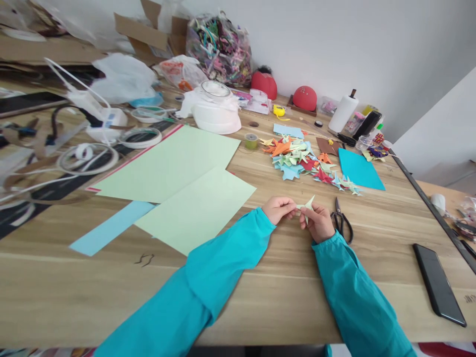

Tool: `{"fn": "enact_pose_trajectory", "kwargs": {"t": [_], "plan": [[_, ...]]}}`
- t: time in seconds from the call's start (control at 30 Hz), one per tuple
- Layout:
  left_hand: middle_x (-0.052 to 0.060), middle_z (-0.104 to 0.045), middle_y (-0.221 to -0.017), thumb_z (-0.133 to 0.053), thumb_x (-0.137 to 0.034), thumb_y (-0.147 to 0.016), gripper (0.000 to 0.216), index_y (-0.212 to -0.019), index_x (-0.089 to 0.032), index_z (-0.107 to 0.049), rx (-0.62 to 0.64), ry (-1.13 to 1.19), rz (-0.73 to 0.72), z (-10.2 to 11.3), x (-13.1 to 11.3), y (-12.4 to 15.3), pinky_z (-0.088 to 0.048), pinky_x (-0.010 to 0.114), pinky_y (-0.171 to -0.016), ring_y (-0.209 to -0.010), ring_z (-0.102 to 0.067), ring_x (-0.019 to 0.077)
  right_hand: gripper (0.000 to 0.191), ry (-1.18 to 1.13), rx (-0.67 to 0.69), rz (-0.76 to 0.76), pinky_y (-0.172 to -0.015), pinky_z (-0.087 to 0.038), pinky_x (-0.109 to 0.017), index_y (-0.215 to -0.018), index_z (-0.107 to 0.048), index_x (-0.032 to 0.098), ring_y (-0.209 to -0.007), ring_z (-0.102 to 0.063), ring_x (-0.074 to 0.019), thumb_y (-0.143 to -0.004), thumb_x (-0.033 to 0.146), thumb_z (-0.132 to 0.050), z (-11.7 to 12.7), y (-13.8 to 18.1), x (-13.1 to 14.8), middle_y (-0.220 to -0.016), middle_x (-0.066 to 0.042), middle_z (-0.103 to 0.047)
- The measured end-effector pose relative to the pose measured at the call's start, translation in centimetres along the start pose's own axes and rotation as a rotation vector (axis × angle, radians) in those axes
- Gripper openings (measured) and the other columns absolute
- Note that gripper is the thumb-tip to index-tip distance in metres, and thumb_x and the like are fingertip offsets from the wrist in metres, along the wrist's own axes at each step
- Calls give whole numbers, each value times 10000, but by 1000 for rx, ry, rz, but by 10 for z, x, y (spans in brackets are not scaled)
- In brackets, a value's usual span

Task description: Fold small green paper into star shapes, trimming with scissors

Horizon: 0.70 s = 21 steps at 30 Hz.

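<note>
your left hand (278,208) and right hand (320,221) meet over the table (260,297), right of its middle and nearer the front edge than the far one. both are closed in a narrow pinch on a small pale green folded paper (307,205), fingertips at either end, which probably steadies the folds. its long axis runs roughly left to right between your hands, and one sharp tip points up toward the far edge. the scissors (342,220) lie just beside your right hand – likely kept within reach. the pile of folded papers (305,161) sits toward the far edge, and the green sheets (197,208) lie to the left.
</note>
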<state>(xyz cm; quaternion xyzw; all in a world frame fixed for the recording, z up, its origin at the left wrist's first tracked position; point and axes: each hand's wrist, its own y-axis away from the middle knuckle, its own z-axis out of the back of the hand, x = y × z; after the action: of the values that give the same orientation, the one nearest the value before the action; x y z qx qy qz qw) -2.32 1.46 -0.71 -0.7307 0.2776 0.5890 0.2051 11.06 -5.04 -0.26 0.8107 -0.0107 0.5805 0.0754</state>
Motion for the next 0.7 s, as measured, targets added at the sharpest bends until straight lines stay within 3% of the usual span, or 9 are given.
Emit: {"fn": "enact_pose_trajectory", "kwargs": {"t": [0.17, 0.37, 0.7], "plan": [[-9, -560, -478, -687, -395, -592, 306, -598, -103, -595, -57, 22, 14, 2, -6, 1, -378, 211, -467, -438, -493, 77, 246, -63, -9, -16, -333, -400, -204, -589, -618, 127, -350, -524, -110, -664, 360, -647, -2, 0, 4, -473, -30, -622], [-8, -552, -462, -702, -368, -575, 282, -561, -112, -586, -147, 72, 12, 2, -10, 2, -387, 213, -449, -425, -488, 79, 223, 4, -5, 10, -348, -388, -194, -580, -598, 142, -360, -511, -92, -670, 334, -669, 0, 0, -2, -483, -14, -621], [-11, -562, -451, -740, -416, -506, 340, -597, -108, -627, -124, -52, -32, -4, -11, 5, -401, 208, -450, -420, -488, 76, 234, 132, 33, 68, -381, -394, -205, -619, -607, 143, -367, -518, -92, -708, 356, -645, 3, -1, -7, -484, 4, -604]]}}
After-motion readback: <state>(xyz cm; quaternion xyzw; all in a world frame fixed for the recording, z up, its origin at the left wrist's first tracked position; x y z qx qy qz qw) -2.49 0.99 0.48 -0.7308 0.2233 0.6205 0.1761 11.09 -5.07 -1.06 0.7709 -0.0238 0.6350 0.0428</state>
